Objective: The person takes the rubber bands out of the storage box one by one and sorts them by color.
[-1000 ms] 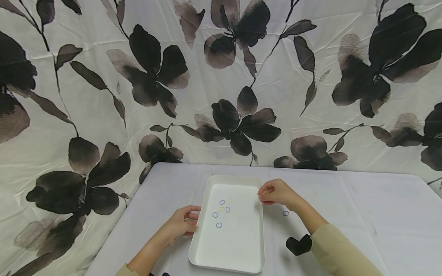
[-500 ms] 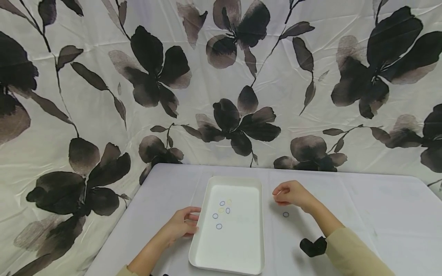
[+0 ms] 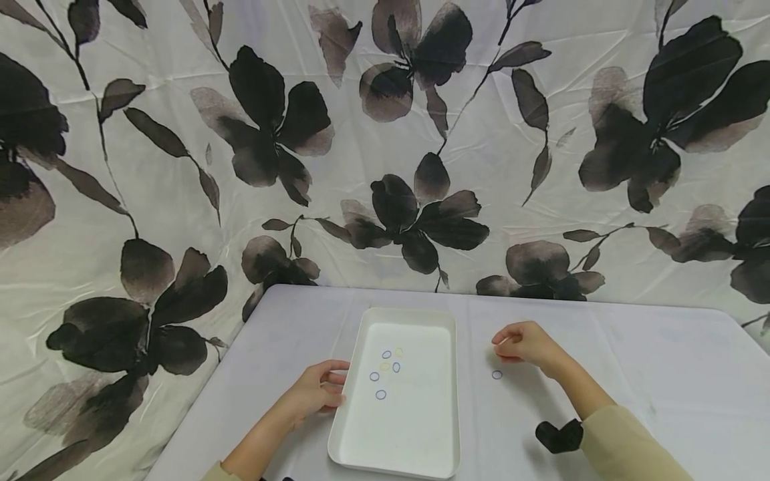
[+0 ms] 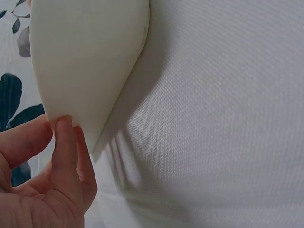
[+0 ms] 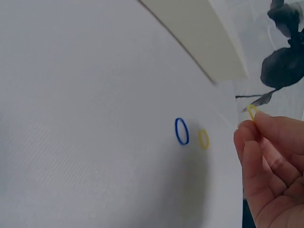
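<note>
In the head view my left hand (image 3: 314, 391) is at the left side of a white rectangular tray (image 3: 421, 427). The left wrist view shows its fingertips gripping the tray's edge (image 4: 90, 61). To the right of the tray, my right hand (image 3: 529, 346) is raised over the table. Between its thumb and fingertips it pinches a small yellow rubber band (image 5: 250, 112), clear in the right wrist view. Below lie a blue rubber band (image 5: 176, 130) and another yellow rubber band (image 5: 200, 138), side by side on the cloth. Inside the tray, several blue bands (image 3: 376, 395) and two yellow bands (image 3: 385, 367) lie flat.
A white cloth covers the table (image 3: 662, 387), whose far edge meets a hanging floral sheet (image 3: 433, 133). A black strap piece (image 3: 559, 437) sits at the right sleeve's cuff (image 3: 619, 441).
My right hand has moved from the tray's right rim rightward, to a place beyond the blue band on the table. The left hand and the tray have stayed put.
</note>
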Tool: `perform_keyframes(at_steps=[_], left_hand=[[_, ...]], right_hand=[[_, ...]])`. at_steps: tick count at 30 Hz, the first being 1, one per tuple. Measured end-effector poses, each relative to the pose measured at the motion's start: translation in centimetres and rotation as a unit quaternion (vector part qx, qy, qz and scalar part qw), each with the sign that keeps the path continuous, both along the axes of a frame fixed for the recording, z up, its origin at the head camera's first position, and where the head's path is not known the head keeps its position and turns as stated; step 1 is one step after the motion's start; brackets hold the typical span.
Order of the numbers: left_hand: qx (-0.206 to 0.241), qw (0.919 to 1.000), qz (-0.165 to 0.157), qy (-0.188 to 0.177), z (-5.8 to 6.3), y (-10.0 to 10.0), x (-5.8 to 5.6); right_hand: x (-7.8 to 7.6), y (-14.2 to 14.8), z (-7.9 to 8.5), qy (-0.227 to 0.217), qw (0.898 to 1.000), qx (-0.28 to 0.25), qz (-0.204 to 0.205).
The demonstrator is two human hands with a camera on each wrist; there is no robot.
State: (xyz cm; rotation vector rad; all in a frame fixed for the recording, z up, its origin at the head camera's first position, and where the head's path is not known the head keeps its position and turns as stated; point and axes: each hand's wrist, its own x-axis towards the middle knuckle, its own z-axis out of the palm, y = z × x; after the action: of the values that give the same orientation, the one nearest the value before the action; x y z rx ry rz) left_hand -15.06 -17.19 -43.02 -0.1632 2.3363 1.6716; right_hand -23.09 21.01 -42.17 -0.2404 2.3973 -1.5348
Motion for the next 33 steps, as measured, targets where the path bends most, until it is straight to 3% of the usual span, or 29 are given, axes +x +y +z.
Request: perform_keyframes(at_steps=[7, 18, 25, 33], left_hand=[[-0.001, 0.9999, 0.013, 0.002, 0.0, 0.7, -0.1], [0.005, 0.9997, 0.025, 0.006, -0.1, 1.7, -0.5], [0.005, 0.9997, 0.023, 0.010, -0.3, 1.7, -0.5], [0.006, 0.9998, 0.018, 0.008, -0.1, 1.6, -0.5]], right_hand=[[-1.2, 1.9, -1.4, 0.018, 0.999, -0.019, 0.028], [-2.9, 2.8, -2.7, 0.009, 1.000, 0.020, -0.005], [-3.0, 2.7, -3.1, 0.000, 0.999, 0.032, -0.032], [-3.3, 2.7, -2.9, -0.003, 0.998, 0.059, -0.028]])
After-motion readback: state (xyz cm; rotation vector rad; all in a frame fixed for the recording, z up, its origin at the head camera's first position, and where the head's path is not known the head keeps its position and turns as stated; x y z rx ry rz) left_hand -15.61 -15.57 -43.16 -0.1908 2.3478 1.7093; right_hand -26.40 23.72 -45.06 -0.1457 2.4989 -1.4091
